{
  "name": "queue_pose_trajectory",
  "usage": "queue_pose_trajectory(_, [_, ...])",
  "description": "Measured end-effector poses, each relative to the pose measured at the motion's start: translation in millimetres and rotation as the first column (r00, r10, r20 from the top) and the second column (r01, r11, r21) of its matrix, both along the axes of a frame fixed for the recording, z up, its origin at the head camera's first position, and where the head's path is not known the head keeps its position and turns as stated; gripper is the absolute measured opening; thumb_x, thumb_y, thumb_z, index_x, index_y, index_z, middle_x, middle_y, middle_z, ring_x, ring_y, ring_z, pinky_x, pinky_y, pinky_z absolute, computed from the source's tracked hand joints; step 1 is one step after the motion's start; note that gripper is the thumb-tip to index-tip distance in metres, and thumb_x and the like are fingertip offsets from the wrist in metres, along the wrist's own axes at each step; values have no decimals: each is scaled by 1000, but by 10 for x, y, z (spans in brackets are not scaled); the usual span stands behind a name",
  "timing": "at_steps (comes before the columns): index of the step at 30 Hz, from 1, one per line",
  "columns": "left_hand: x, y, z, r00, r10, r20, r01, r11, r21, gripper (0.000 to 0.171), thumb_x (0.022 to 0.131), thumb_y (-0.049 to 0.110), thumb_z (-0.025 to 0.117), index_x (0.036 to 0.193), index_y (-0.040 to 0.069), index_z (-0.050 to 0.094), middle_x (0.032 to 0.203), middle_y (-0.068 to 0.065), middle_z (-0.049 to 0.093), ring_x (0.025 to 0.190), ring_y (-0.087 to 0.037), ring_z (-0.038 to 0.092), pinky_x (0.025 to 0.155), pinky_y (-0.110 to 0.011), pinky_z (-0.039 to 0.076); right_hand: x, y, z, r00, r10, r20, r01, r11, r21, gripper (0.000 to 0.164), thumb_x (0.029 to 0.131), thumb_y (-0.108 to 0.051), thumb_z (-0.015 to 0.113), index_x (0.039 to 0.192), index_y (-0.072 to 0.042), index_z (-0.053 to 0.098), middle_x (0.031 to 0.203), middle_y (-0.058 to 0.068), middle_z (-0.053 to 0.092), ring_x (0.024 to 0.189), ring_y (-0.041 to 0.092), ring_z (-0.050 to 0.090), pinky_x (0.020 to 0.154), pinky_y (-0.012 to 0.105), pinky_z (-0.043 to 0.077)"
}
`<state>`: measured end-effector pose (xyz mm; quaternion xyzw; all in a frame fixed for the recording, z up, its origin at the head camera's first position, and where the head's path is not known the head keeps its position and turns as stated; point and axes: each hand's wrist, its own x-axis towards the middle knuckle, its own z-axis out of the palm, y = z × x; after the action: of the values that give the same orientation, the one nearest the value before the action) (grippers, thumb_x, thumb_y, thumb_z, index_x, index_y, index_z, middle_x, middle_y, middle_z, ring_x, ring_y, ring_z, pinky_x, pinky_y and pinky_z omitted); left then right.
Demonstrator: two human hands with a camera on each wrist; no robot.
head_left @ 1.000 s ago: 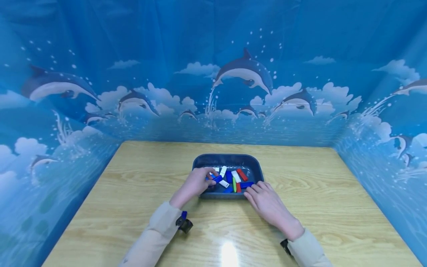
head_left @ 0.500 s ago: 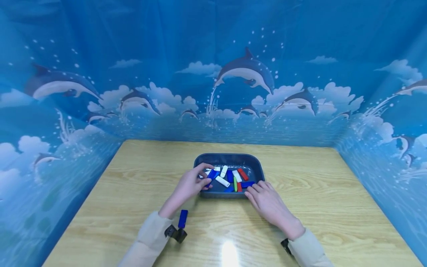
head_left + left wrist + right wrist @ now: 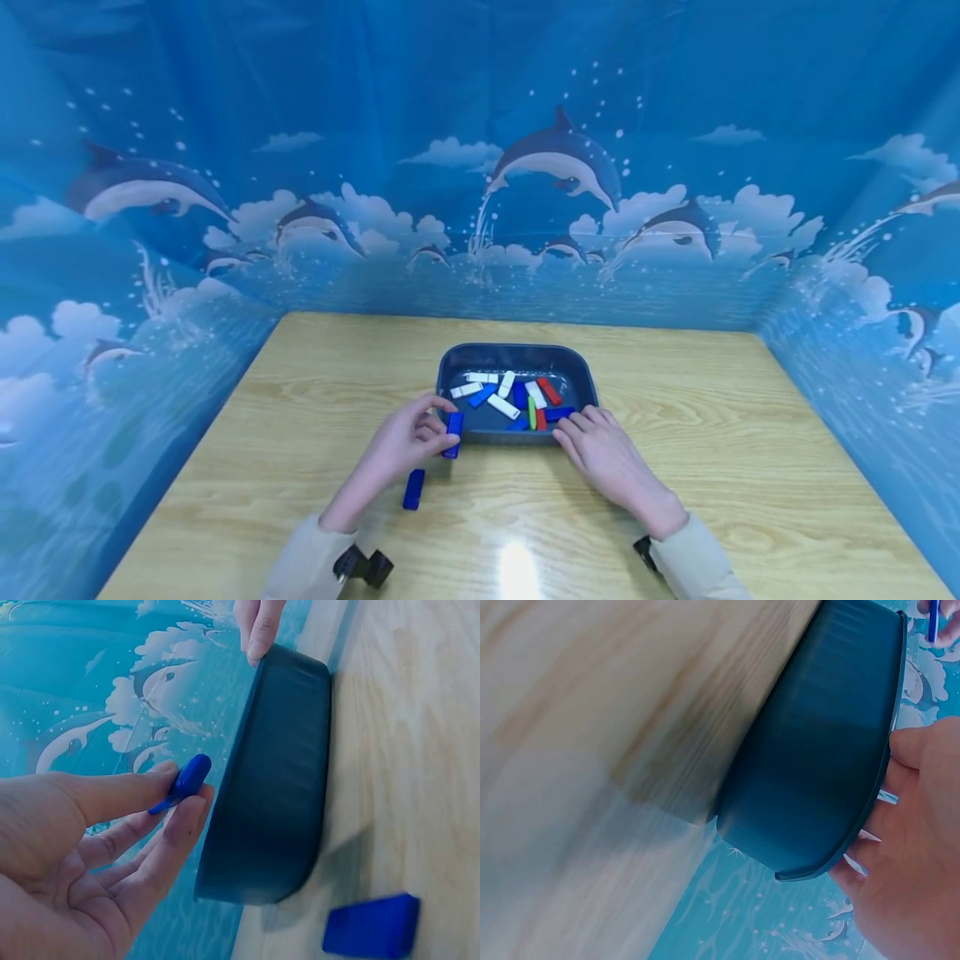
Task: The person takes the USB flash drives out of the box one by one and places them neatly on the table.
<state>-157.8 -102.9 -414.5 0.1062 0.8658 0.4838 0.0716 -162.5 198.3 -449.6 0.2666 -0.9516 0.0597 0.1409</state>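
My left hand [image 3: 408,437] pinches a blue flat stick [image 3: 453,435], shaped like a USB flash drive, between thumb and fingertips. It is raised just outside the front left corner of a dark blue plastic bin [image 3: 517,353]. In the left wrist view, the pinched stick shows a rounded end beside the bin's wall [image 3: 277,780]. A second blue stick [image 3: 413,489] lies on the table below the left hand. My right hand [image 3: 603,454] holds the bin's front right rim, thumb at the edge and the other fingers partly hidden behind the wall [image 3: 810,750].
Inside the bin lie several similar sticks: white [image 3: 503,407], blue [image 3: 483,395], red [image 3: 550,391] and one thin green [image 3: 532,413]. The bin stands on a wood-grain table [image 3: 675,400]. A dolphin-print curtain [image 3: 480,275] encloses the back and sides.
My left hand has lifted a blue stick out of the bin and moved it left and toward me. The blue stick on the table has come into full sight. The right hand stays put.
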Motion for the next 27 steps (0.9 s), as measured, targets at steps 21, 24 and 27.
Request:
queue_pose_trajectory(21, [200,-126,-331,993,-60,-104,34,971,-238,34,71,11,77,99,6,59,79,-1,64,65,-6,57,57,-16,47,7,4,26,999,34,-20,-33,999,7,26,96,-30,47,103,-14,65,94,-2,65,88,17,51,86,38,41])
queue_pose_trajectory(24, [195,-105,-338,988,-50,-143,3,950,-313,35,68,14,79,97,6,61,78,1,62,67,-8,55,59,-18,46,13,0,26,999,31,-16,-31,1000,7,25,95,-30,48,104,-14,66,95,-2,65,88,17,51,86,38,42])
queue_pose_trajectory(27, [193,-98,-332,986,-35,-164,-35,915,-402,36,66,23,80,96,10,65,81,2,60,73,-11,52,66,-25,45,14,0,27,999,32,-20,-32,999,7,24,95,-29,49,103,-14,66,95,-2,65,88,17,51,86,38,42])
